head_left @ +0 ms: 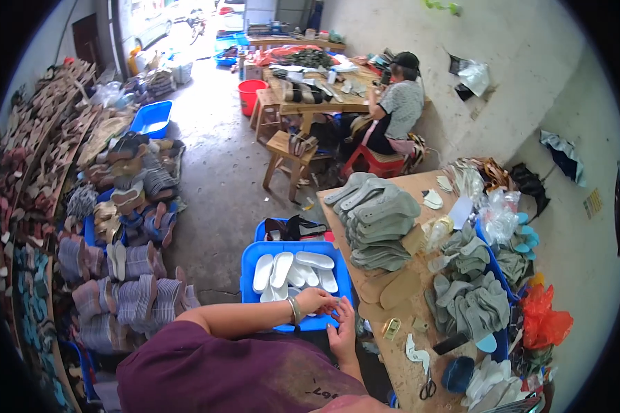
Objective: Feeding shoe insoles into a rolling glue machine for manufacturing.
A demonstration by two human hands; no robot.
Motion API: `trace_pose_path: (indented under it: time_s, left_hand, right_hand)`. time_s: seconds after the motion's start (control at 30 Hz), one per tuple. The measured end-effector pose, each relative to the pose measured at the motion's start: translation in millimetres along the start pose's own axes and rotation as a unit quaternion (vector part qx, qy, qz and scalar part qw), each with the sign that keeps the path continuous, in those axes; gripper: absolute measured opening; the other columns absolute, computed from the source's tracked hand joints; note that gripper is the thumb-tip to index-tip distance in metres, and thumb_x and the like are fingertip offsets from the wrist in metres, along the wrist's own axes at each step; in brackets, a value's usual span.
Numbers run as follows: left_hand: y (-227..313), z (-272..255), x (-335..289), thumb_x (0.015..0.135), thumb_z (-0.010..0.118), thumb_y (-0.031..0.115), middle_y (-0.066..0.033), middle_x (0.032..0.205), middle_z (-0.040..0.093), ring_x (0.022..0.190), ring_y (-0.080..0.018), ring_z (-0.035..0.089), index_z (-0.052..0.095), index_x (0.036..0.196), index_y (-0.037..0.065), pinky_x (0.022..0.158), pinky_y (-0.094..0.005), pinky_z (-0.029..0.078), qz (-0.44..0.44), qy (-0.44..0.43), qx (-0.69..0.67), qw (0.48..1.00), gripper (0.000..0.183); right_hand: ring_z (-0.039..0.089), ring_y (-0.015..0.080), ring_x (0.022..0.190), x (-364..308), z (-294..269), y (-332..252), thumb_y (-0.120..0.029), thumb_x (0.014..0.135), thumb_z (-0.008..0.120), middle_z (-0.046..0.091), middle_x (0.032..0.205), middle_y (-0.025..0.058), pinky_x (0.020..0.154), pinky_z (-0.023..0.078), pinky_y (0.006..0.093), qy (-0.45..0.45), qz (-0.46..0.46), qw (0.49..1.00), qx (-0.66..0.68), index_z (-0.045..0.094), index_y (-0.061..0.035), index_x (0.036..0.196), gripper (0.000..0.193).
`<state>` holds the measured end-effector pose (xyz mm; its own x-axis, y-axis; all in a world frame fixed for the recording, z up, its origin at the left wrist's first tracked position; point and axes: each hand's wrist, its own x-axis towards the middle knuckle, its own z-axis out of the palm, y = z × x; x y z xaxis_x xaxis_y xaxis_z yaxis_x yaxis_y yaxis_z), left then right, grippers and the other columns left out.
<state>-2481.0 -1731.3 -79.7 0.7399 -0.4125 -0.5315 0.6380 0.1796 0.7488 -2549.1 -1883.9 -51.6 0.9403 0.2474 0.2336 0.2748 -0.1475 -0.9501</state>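
Observation:
My left hand (315, 301), with a metal bangle (295, 310) on its wrist, reaches across in front of me. Its fingers are pinched together, and anything in them is too small to make out. My right hand (343, 328) meets it at the fingertips; its thumb stands apart from the raised fingers, and no object shows in it. Both hands are above the right side of a blue plastic bin (246, 265). White shoe insoles (281, 269) lie loosely in that bin, just beyond my left hand, and my forearm hides part of them.
On my right, a wooden table (408, 316) bears stacked grey shoe pieces (379, 217), scissors (428, 387) and tan soles (399, 288). Striped shoe uppers (139, 299) and crowded racks (41, 138) fill the left side. A person (401, 103) sits at a far worktable (324, 107).

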Motion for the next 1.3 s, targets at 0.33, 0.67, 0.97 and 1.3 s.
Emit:
trace_pose_path:
  time_s: [0.33, 0.67, 0.97, 1.3]
  left_hand:
    - [14.1, 21.0, 4.5, 0.092, 0.055, 0.014, -0.0044, 0.084, 0.064, 0.077, -0.0129, 0.063, 0.06, 0.097, 0.003, 0.071, -0.0249, 0.051, -0.078, -0.122, -0.206, 0.968, 0.013]
    - [44.1, 87.0, 6.5, 0.095, 0.053, 0.022, -0.0067, 0.092, 0.064, 0.081, -0.0148, 0.063, 0.057, 0.099, 0.005, 0.072, -0.0259, 0.051, -0.043, -0.188, -0.031, 0.981, 0.018]
    - [56.3, 125.2, 20.3, 0.093, 0.055, 0.019, -0.0035, 0.08, 0.063, 0.074, -0.013, 0.061, 0.057, 0.091, 0.007, 0.068, -0.0244, 0.051, -0.095, -0.221, -0.088, 0.967, 0.012]
    - [78.9, 129.3, 14.4, 0.098, 0.041, 0.029, -0.0006, 0.064, 0.053, 0.055, -0.0133, 0.051, 0.047, 0.079, 0.01, 0.054, -0.0261, 0.039, 0.076, -0.254, -0.006, 0.964, 0.028]
  right_hand:
    - [0.027, 0.0368, 0.136, -9.3, -11.5, -19.4, 0.003, 0.076, 0.057, 0.021, 0.148, 0.0257, 0.11, 0.024, 0.0408, 0.062, -0.014, 0.994, -0.09, 0.035, -0.0044, 0.137, 0.065]
    - [0.027, 0.0303, 0.137, -23.5, -55.8, -50.3, 0.006, 0.078, 0.052, 0.025, 0.146, 0.0207, 0.11, 0.024, 0.0391, 0.181, -0.027, 0.98, -0.076, 0.037, -0.0014, 0.135, 0.06]
    - [0.024, 0.0286, 0.139, -29.9, -62.6, -65.7, 0.005, 0.079, 0.049, 0.019, 0.15, 0.0164, 0.112, 0.021, 0.0392, 0.229, -0.005, 0.973, -0.03, 0.027, 0.0008, 0.139, 0.065]
    - [0.022, 0.0326, 0.139, -11.7, -109.6, -91.4, 0.002, 0.081, 0.051, 0.023, 0.146, 0.0234, 0.115, 0.02, 0.0419, 0.316, -0.145, 0.779, 0.522, 0.023, -0.0038, 0.141, 0.067]
